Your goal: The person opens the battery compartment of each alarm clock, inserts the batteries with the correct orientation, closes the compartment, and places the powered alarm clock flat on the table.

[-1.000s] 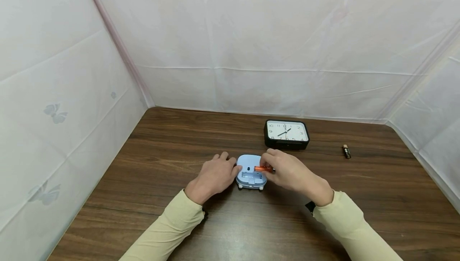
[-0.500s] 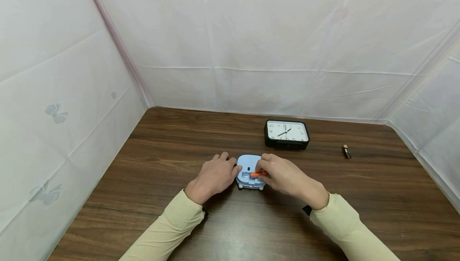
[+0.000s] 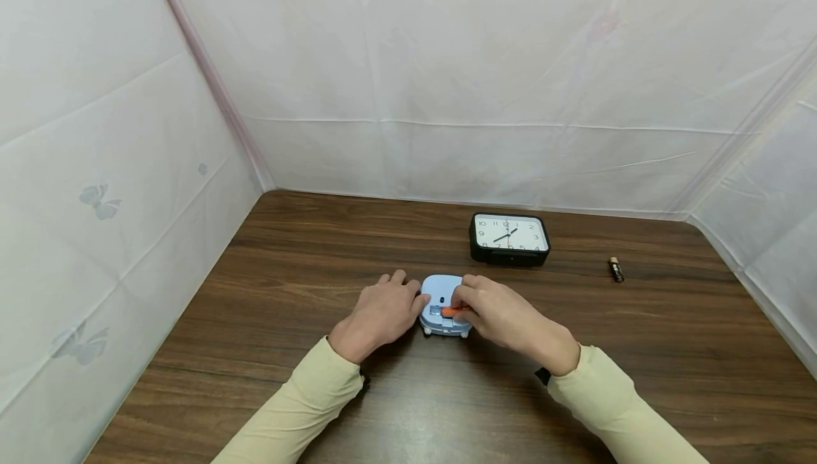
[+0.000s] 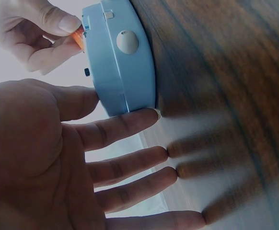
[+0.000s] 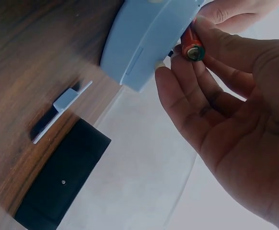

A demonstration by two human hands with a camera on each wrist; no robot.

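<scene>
A small light blue case (image 3: 440, 285) lies back side up, with white feet, a black knob and an uncovered battery slot (image 3: 435, 311). My left hand (image 3: 381, 311) holds its left side: in the left wrist view the thumb is on the upper face and the index finger against the edge, the other fingertips on the table. Thumb and fingers of my right hand (image 3: 498, 311) pinch an orange battery (image 3: 449, 312), which lies over the right part of the slot. In the right wrist view one end of the battery (image 5: 195, 51) faces the camera.
Behind the case is a black clock (image 3: 509, 233), its white dial facing up. A loose battery (image 3: 615, 269) lies at the right. The right wrist view shows a light blue cover (image 5: 65, 103) on the wooden table (image 3: 332, 251), hidden in the head view. Pale sheets (image 3: 408, 81) enclose the table.
My right hand has moved left and toward me, taking the orange battery from above the case's back down to the slot. My left hand and the case have stayed put.
</scene>
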